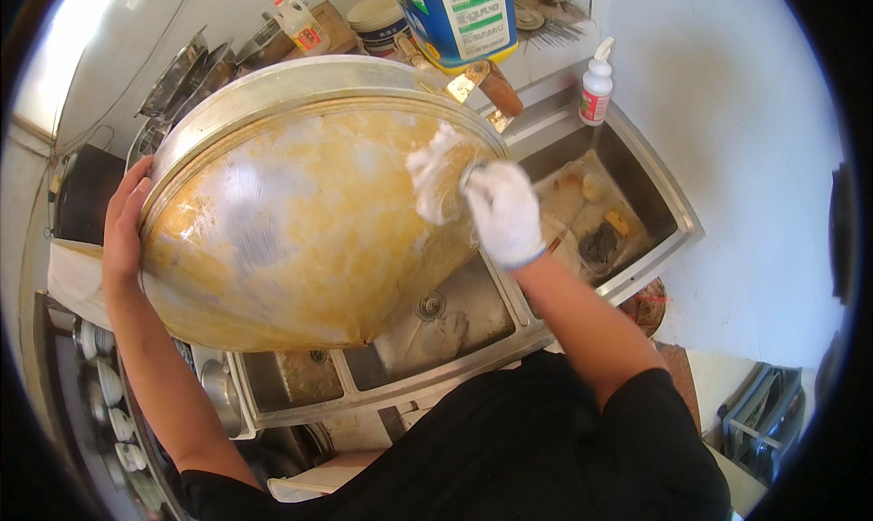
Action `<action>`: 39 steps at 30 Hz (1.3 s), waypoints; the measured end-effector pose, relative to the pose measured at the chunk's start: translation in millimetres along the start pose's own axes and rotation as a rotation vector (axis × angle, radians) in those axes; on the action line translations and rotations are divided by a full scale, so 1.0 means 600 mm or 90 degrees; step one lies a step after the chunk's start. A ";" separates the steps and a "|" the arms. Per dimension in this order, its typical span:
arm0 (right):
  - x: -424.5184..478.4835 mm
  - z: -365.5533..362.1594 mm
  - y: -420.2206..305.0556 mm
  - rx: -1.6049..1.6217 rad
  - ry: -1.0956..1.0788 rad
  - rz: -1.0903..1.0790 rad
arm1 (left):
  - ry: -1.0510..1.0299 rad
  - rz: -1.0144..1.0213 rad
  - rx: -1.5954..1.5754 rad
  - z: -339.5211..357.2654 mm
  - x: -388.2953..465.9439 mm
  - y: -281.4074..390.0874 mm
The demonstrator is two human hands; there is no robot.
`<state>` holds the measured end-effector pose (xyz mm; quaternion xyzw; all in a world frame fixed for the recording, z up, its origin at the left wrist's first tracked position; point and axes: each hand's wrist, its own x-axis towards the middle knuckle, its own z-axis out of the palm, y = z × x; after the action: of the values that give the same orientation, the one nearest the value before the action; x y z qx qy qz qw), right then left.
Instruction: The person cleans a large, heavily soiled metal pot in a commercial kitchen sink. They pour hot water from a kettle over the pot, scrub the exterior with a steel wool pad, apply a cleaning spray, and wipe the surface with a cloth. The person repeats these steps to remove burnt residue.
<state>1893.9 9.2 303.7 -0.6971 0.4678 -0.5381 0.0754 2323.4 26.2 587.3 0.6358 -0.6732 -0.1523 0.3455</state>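
A large conical metal lid [307, 207], stained yellow-brown, is tilted over the sinks, its wide rim towards the back. My bare left hand [128, 214] grips the rim at the left, fingers around the edge. My right hand [505, 211], in a white knit glove, presses a small scrubber, mostly hidden by the fingers, on the lid's right side. White foam [436, 173] lies just left of the glove. A brown handle [501, 91] on a metal bracket stands out from the upper right rim.
Under the lid are steel sink basins [470, 309]. The right basin holds a dark scouring pad [599, 243] and a yellow piece [617, 222]. A white bottle [596, 88] stands on its back edge. Behind are a blue jug [464, 16], a tub [377, 20] and metal pans [179, 71].
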 end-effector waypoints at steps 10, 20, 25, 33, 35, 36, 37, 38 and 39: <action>-0.022 0.021 0.000 0.035 0.059 -0.014 | -0.022 0.011 -0.013 -0.004 0.012 -0.010; -0.044 0.026 -0.013 0.081 0.024 -0.027 | -0.004 0.026 0.027 0.008 0.000 0.006; 0.034 0.015 -0.013 0.058 0.114 0.042 | 0.012 0.000 -0.009 0.005 -0.008 0.009; 0.034 0.020 -0.030 0.072 0.099 -0.016 | -0.010 -0.015 -0.040 0.011 0.003 0.004; 0.031 0.018 0.001 0.027 0.101 0.063 | -0.006 0.000 -0.002 -0.007 0.003 -0.002; 0.012 0.019 0.001 0.003 0.020 0.096 | -0.014 0.009 0.009 -0.006 0.002 -0.002; -0.016 0.022 -0.003 -0.022 -0.062 0.130 | -0.007 0.011 0.005 -0.005 0.002 -0.004; -0.046 0.043 -0.010 0.028 0.067 0.022 | -0.005 0.019 -0.002 0.000 0.007 -0.003; -0.044 0.047 -0.028 0.079 0.057 0.003 | -0.001 0.014 -0.001 0.001 0.002 -0.007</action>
<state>1927.0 26.6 284.6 -0.6652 0.4381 -0.5964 0.0993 2326.2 24.2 584.7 0.6281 -0.6803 -0.1496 0.3469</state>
